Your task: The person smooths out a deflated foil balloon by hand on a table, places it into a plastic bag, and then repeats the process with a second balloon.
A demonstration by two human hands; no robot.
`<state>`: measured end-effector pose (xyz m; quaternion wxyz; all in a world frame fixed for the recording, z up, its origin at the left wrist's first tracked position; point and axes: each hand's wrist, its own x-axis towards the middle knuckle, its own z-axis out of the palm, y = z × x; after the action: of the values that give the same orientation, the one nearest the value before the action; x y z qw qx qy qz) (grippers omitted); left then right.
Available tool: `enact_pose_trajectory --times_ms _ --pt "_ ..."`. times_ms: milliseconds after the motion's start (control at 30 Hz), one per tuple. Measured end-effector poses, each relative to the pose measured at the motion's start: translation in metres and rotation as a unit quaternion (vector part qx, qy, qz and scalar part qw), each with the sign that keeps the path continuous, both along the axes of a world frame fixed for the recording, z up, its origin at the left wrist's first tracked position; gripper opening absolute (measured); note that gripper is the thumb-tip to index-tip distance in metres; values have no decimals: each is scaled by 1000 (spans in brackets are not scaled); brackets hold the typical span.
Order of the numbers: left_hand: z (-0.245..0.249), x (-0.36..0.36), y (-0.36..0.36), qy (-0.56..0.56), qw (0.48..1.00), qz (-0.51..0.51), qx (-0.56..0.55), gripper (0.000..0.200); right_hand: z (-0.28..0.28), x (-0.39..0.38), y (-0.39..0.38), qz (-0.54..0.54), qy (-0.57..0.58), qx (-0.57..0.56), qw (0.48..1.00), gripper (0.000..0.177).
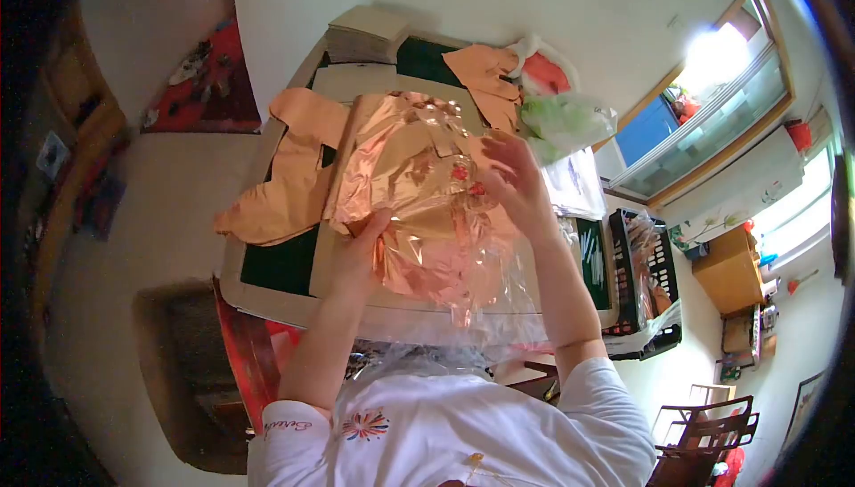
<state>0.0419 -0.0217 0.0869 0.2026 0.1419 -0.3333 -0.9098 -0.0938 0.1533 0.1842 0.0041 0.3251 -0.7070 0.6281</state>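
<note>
A crumpled, shiny copper-coloured foil sheet [405, 180] lies across the middle of the table, with clear plastic film [499, 296] along its lower right and small red marks near its right side. My left hand [363, 251] grips the foil's lower left edge, thumb on top and the other fingers hidden beneath. Over the right side of the foil is my right hand [517, 180], its fingers bent and apart close to the red marks. Flat matte copper-coloured cutout shapes lie on both sides, one at left [294, 175] and another at upper right [488, 82].
A stack of beige cards [365, 33] stands at the table's far end. Beyond my right hand are a green-white plastic bag [565, 120] and white sheets [574, 184]. A black crate [659, 264] holding plastic packages stands right of the table [267, 296].
</note>
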Motion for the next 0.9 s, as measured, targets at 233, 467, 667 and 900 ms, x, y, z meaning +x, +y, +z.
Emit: enact_pose_trajectory --times_ms 233,467,667,900 --pt "18 -1 15 -38 999 -5 -11 27 12 -11 -15 125 -284 249 917 39" --pt "15 20 4 7 983 -135 127 23 -43 -43 14 171 -393 138 893 17" --pt "10 12 -5 -71 980 -147 -110 27 -39 -31 16 142 -384 76 909 22" --pt "100 16 -29 -3 654 207 -728 36 -29 -19 6 120 -331 116 929 21"
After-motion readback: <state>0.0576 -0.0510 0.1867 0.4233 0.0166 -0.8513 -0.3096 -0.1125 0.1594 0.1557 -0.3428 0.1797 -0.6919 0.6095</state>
